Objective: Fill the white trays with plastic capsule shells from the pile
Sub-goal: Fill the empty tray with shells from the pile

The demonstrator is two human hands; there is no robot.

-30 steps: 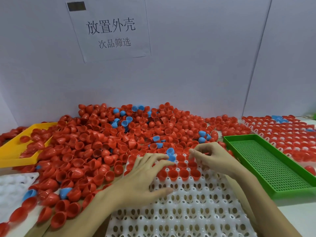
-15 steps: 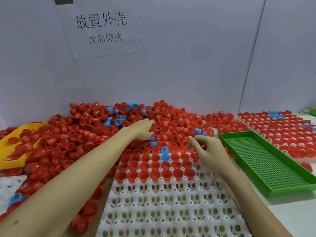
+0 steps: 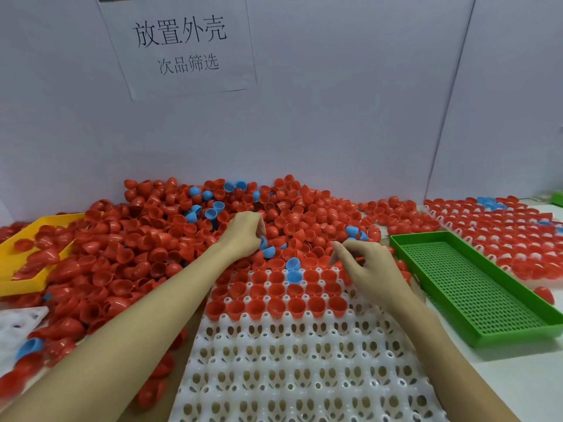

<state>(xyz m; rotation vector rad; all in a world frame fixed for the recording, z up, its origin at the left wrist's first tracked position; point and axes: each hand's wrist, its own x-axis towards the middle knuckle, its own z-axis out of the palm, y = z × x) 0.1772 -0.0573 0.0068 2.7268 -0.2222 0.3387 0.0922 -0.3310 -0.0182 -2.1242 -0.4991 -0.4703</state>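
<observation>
- The plastic capsule shells [image 3: 158,239], mostly red with a few blue, are heaped in a pile against the back wall, so that they lie within reach just behind the white tray [image 3: 304,360].
- The tray is set directly in front of the person, its far edge touching the pile. Only the far rows are filled, with shells seated open side up; the near pockets are seen to be bare, so the task is judged to be at an early stage.
- The left hand [image 3: 243,234] is reached into the pile with fingers curled down among the shells beside a blue shell [image 3: 268,251]; whether anything is grasped cannot be told.
- The right hand [image 3: 368,266] is held over the tray's far right corner, fingers bent in a pinch; a shell in it cannot be made out.
- A green perforated tray [image 3: 475,287] lies to the right, a yellow tray [image 3: 18,248] to the left, partly buried in shells.
- A filled tray [image 3: 499,226] is seen at far right.
</observation>
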